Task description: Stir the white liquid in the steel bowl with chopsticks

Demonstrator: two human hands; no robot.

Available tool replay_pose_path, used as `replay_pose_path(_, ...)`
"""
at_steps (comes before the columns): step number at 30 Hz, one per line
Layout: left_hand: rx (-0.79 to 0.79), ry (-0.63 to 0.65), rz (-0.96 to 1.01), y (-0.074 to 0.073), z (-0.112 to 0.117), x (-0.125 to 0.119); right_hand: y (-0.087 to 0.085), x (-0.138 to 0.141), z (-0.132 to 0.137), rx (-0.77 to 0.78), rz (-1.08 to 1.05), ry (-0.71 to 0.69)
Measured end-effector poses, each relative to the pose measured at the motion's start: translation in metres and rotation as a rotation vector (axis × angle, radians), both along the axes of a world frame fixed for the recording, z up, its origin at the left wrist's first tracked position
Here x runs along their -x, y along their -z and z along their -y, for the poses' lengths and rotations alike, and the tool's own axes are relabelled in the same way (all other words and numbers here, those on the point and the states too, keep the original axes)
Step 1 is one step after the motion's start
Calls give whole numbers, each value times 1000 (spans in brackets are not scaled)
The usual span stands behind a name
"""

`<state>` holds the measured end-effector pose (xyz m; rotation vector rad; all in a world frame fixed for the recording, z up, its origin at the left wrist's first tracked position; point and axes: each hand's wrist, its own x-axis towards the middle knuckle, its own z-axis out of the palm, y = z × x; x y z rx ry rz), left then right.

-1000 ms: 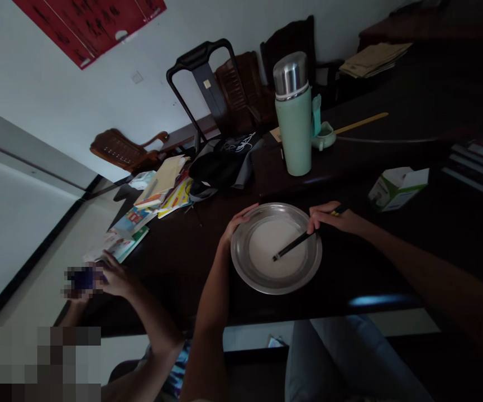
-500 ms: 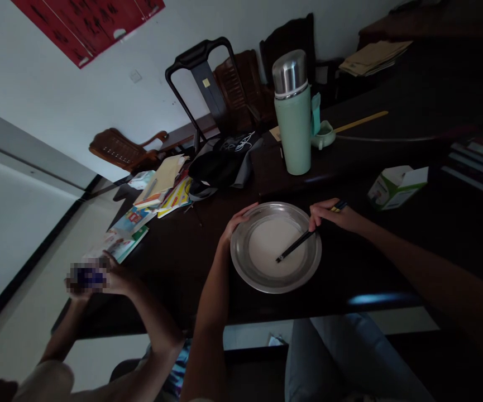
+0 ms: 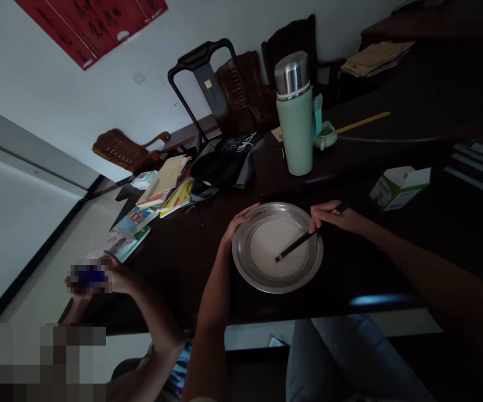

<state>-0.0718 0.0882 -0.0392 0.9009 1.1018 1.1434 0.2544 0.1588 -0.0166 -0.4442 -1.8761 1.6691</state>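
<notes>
A round metal bowl (image 3: pixel 277 285) with a pale, milky liquid (image 3: pixel 272 237) in it rests on the dark table. My left hand (image 3: pixel 240 222) holds the bowl at its upper left side, fingers along the rim and thumb hidden. Closed in a grip, my right hand (image 3: pixel 327 216) holds dark chopsticks (image 3: pixel 295 246) over the bowl's right edge. They slant down to the left, and their tips meet the liquid near the middle. Whether the right hand's fingers also touch the rim, I cannot tell.
A pale green thermos (image 3: pixel 295 128) stands behind the bowl, with a small green dish (image 3: pixel 325 137) beside it. An opened carton (image 3: pixel 399 188) is at right. Books (image 3: pixel 134 219) and a black bag (image 3: pixel 218 167) lie at left. Another person's arms (image 3: pixel 151 312) rest at the table's left end.
The view has shifted very slightly, so everything sits a little further right. The chopstick tips have moved slightly left in the bowl. My left hand keeps its place on the rim.
</notes>
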Motion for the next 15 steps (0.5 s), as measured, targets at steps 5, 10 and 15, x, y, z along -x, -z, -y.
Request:
replay_pose_path(5, 11, -4, -17, -2, 0, 0, -1, -4, -8, -16, 1, 130)
replay_pose_path(10, 2, 9, -22, 1, -1, 2, 0, -6, -9, 18, -71, 84)
replay_pose_path(15, 3, 0, -2, 2, 0, 0, -3, 0, 2, -17, -3, 15)
